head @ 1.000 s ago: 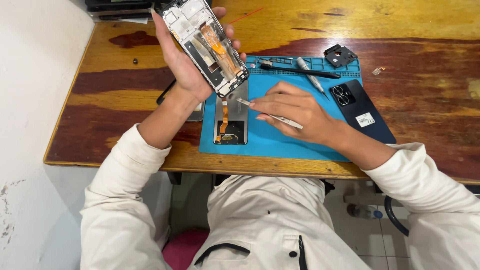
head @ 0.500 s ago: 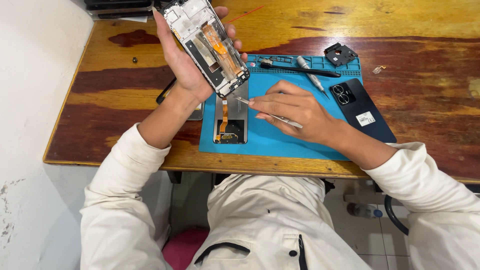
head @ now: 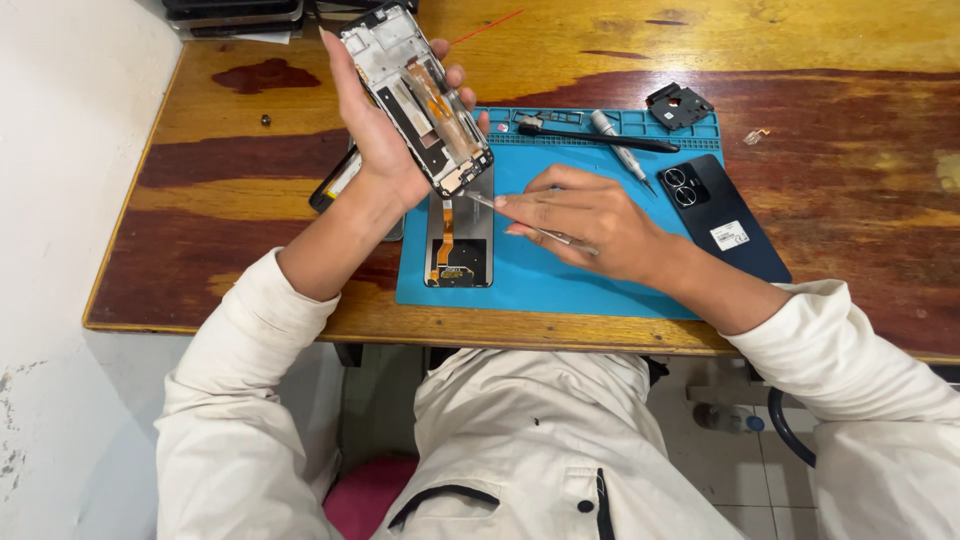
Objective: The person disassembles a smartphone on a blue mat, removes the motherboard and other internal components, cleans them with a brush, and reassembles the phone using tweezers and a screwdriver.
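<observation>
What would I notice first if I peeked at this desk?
The opened phone frame, its insides showing, held up in the left hand over the blue mat. Next, the right hand pointing thin tweezers at its bottom edge. A black phone back cover lies at the mat's right edge.

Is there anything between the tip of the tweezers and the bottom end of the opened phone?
Nothing visible. The tweezers in the right hand reach the lower edge of the opened phone, held by the left hand.

the left hand (head: pixel 385 135) hides the phone frame's (head: pixel 420 95) back edge; tweezers (head: pixel 525 222) vanish under right hand (head: pixel 590 225) fingers; tip contact too small to tell.
</observation>
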